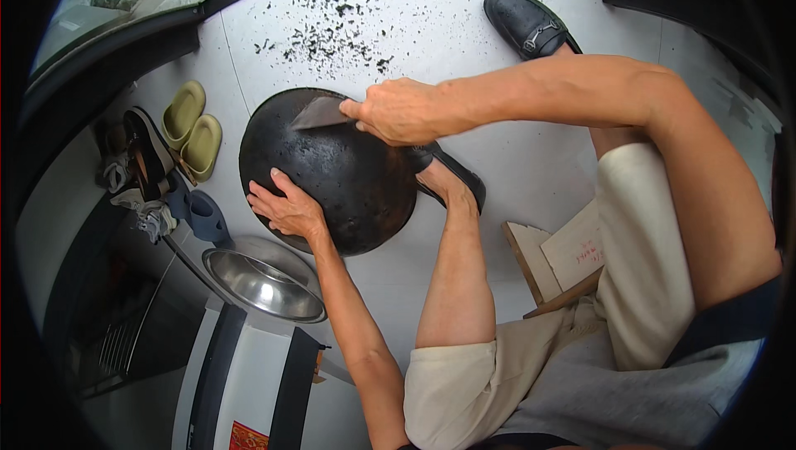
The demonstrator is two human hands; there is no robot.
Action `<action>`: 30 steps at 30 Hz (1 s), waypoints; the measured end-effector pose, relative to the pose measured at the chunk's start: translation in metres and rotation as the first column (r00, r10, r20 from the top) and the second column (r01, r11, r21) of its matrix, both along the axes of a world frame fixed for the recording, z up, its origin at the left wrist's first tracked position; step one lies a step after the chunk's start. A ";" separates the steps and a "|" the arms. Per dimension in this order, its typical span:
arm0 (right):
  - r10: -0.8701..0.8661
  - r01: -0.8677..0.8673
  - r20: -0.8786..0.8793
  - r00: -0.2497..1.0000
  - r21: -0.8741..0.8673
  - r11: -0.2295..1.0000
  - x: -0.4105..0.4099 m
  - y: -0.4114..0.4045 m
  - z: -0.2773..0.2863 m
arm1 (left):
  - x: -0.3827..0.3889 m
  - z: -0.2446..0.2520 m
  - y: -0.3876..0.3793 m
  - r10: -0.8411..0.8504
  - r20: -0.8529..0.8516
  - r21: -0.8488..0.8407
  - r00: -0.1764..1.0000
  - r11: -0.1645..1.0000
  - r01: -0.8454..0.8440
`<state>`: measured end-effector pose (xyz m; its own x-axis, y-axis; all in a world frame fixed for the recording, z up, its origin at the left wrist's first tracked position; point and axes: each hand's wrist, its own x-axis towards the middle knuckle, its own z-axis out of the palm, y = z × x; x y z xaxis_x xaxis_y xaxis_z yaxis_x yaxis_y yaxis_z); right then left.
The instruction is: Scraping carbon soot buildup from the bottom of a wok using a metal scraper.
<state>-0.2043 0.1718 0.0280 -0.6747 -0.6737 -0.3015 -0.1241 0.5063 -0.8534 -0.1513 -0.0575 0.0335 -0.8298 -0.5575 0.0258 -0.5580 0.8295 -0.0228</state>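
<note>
A large blackened wok (348, 182) lies with its rounded underside up on the pale tiled floor. My left hand (289, 207) rests spread on its lower left part, the thumb and fingers apart. My right hand (398, 111) grips a wide-bladed metal tool (320, 113), perhaps a cleaver, whose blade lies against the wok's upper part; its handle is hidden in my fist. Dark flakes (342, 21) are scattered over the floor beyond the wok.
Green clogs (200, 139), a blue slipper (208, 217) and several other shoes stand at the left. A shiny metal basin (264, 285) sits below them. My loafers (525, 21) are on the floor; a low wooden stool (559, 257) is beneath me. A dark door sill borders the far edge.
</note>
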 end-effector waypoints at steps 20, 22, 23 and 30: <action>-0.020 0.005 -0.153 0.988 -0.099 0.995 0.029 0.004 0.006 | -0.002 0.005 0.004 -0.010 0.018 0.007 1.000 1.000 0.010; 0.016 -0.023 -0.108 0.994 -0.061 0.998 0.022 0.002 0.011 | -0.002 0.002 0.004 -0.003 0.000 0.002 1.000 1.000 0.003; 0.054 -0.056 -0.063 0.997 -0.026 0.998 0.018 0.001 0.013 | -0.002 0.001 0.003 0.008 -0.019 -0.004 1.000 1.000 -0.008; 0.033 -0.047 -0.164 0.986 -0.085 0.995 0.028 -0.003 0.017 | -0.002 0.002 0.003 0.001 0.017 0.000 1.000 1.000 -0.001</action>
<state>-0.1762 0.1693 0.0454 -0.6817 -0.7203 -0.1284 -0.2829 0.4214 -0.8616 -0.1536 -0.0547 0.0358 -0.8296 -0.5582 0.0114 -0.5582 0.8290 -0.0326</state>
